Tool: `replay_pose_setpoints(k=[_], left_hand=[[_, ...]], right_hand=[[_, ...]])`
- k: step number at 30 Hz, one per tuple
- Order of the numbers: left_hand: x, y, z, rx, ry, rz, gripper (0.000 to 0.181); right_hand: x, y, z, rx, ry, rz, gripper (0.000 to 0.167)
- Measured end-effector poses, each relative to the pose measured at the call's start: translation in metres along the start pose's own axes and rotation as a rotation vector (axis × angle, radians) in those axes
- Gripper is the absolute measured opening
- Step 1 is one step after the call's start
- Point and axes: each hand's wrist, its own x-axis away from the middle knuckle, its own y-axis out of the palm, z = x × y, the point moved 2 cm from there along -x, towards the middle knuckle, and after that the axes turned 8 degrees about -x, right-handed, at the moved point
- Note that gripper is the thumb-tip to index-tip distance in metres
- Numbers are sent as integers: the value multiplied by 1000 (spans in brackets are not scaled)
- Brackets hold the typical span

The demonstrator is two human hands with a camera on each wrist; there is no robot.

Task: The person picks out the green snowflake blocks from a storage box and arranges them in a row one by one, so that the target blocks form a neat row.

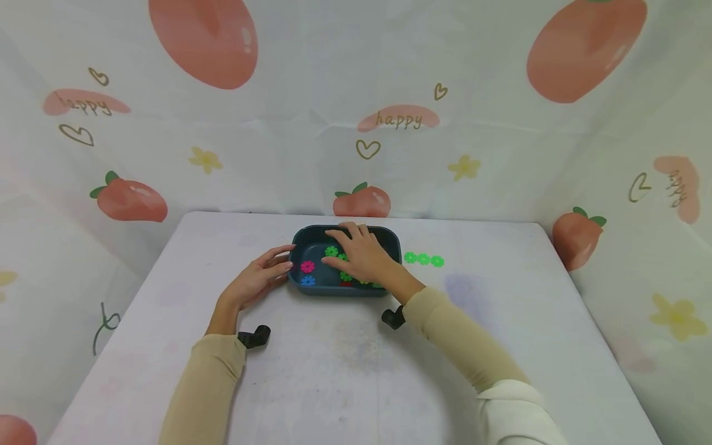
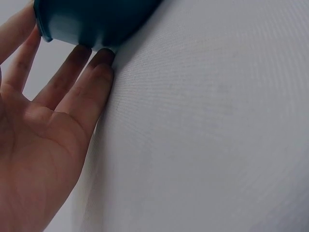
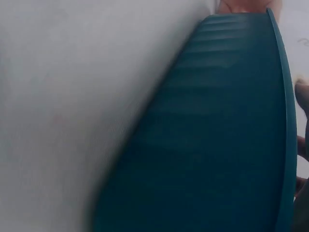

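A dark teal plastic tray [image 1: 334, 291] sits on the table with flower-shaped discs in it: a pink disc [image 1: 308, 266], a blue disc [image 1: 308, 280] and several green discs [image 1: 331, 251]. My left hand [image 1: 253, 281] rests its extended fingers against the tray's left end; the left wrist view shows the fingertips by the tray wall [image 2: 91, 21]. Over the tray's right half reaches my right hand [image 1: 364, 254], fingers spread, with nothing visible between them. It covers some of the discs. In the right wrist view the tray's outer side [image 3: 217, 121] hides most of that hand.
Three green flower discs [image 1: 424, 259] lie in a joined row on the table, just right of the tray. The white table [image 1: 334, 383] meets a fruit-printed cloth [image 1: 300, 154] at its back edge. Black wrist devices [image 1: 256, 337] show at both wrists.
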Motion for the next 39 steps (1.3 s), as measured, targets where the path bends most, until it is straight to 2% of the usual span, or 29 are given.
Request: replay_pose_setpoints(k=[6,13,19,25,28,39], left_hand=[[0,0,0,1,5,-7,64],[1,0,1,16,3,-11,64],[0,0,1,18,5,-12,63],[0,1,2,14,10,-15,62],[0,2,3,7,8,-15,62],[0,1,3,4,6,-6,63]], right_hand=[[-7,7,0,-139,27,-37,70],[-18,15,1,-317,67,-45,66],[-29,22,2,-361,92,-62,63],[-36,22,5,-473,155,-41,55],[-36,23,6,-492,180,-45,55],[-39,29,6,-501,194,-78,50]])
